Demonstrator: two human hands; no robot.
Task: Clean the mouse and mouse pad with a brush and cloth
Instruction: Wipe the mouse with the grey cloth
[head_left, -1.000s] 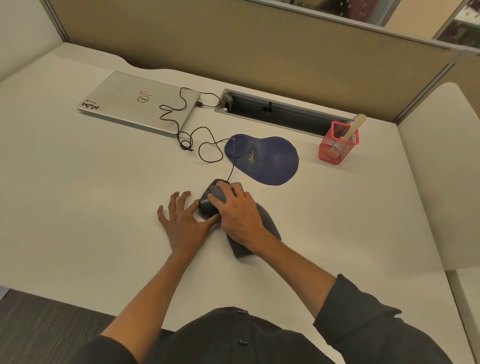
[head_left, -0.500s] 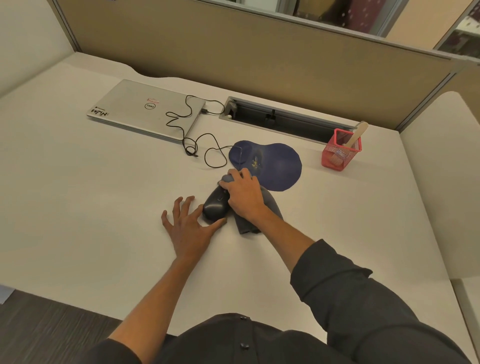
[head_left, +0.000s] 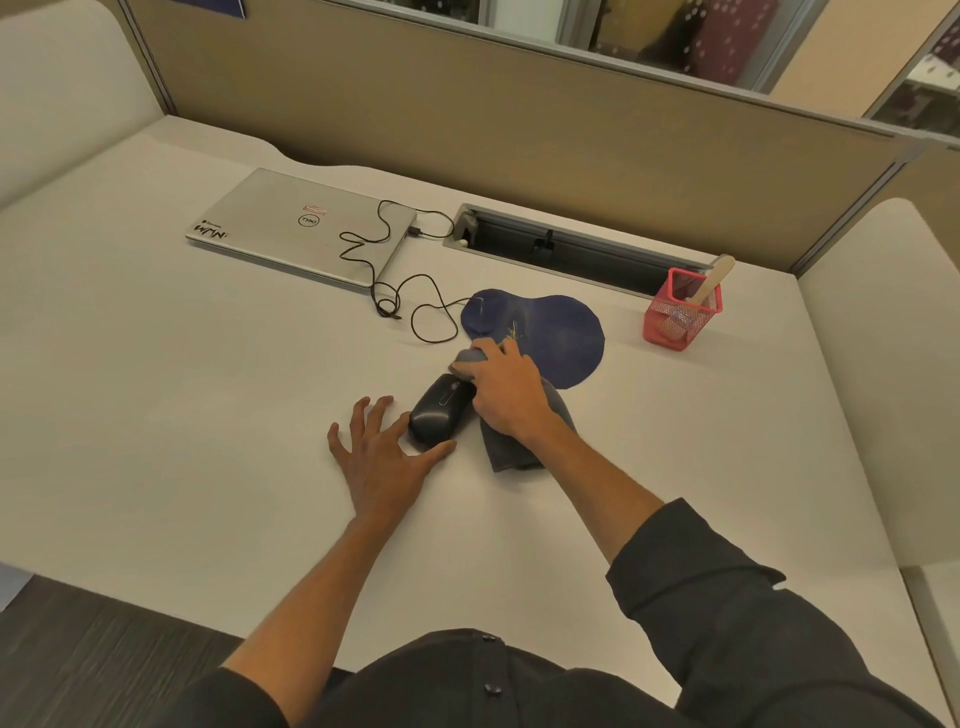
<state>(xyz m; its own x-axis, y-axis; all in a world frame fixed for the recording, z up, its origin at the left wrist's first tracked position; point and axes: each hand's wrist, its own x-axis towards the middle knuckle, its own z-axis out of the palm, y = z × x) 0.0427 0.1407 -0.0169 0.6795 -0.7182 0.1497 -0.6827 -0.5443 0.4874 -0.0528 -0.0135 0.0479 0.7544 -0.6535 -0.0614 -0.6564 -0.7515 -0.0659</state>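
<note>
Left hand: flat on desk, fingers spread wide, thumb against mouse.
Right hand: fingers closed on cloth, pressing mouse's front.

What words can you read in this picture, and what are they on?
"DELL": round logo, seen upside down, on the closed laptop lid.
"WMN" or similar: big black sticker letters, upside down, at the lid's near-left corner; reading uncertain.
Red-and-white sticker above the logo: too small to read.
Yellow mark on the mouse pad: unreadable.
</note>
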